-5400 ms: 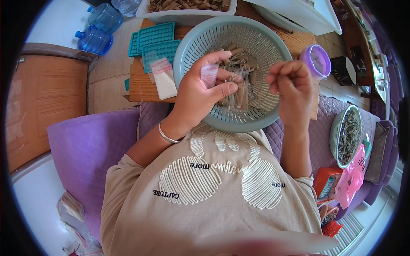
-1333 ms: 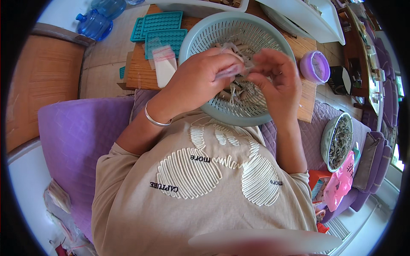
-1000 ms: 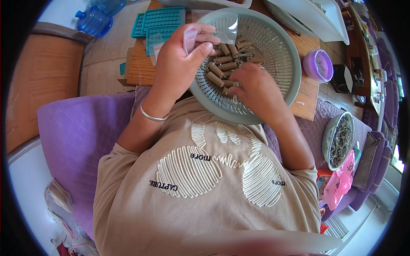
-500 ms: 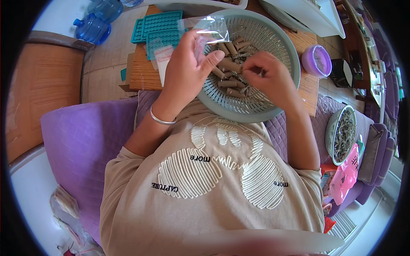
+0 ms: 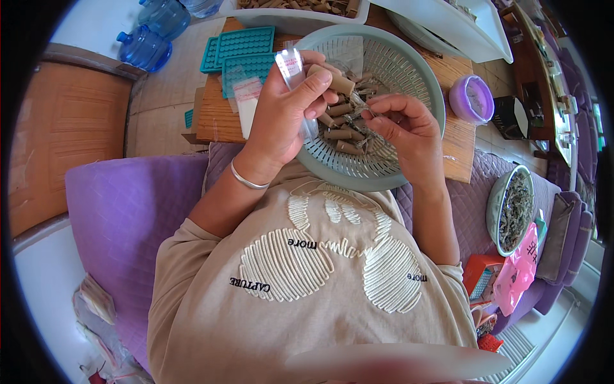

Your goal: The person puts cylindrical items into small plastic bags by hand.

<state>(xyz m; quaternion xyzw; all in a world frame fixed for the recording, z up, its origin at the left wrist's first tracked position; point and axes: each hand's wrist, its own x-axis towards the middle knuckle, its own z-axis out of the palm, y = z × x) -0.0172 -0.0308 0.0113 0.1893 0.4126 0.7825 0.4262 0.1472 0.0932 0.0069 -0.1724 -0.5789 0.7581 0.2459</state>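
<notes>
My left hand point(image 5: 288, 99) is closed around a short brown paper tube point(image 5: 342, 84), its thumb along the top. A clear plastic bag point(image 5: 291, 66) with red print is also gripped there, hanging down past the palm. Just off the tube's lower right end, my right hand point(image 5: 404, 123) pinches a greyish tuft of dried plant point(image 5: 359, 104) with thumb and forefinger. Both hands are over a large grey-green colander point(image 5: 437, 83). Several similar brown tubes point(image 5: 339, 134) with loose dried plant lie inside it.
Teal moulded trays point(image 5: 246, 41) and white packets point(image 5: 248, 96) lie left on the wooden table point(image 5: 214, 109). A white bin point(image 5: 288, 22) of brown tubes stands behind. To the right are a purple tub point(image 5: 472, 99), a bowl point(image 5: 495, 205) of dried plant and a pink bag point(image 5: 517, 269).
My left hand has turned and now holds a tube up along with the bag. My right hand has shifted slightly and turned, its fingers by the tube's end.
</notes>
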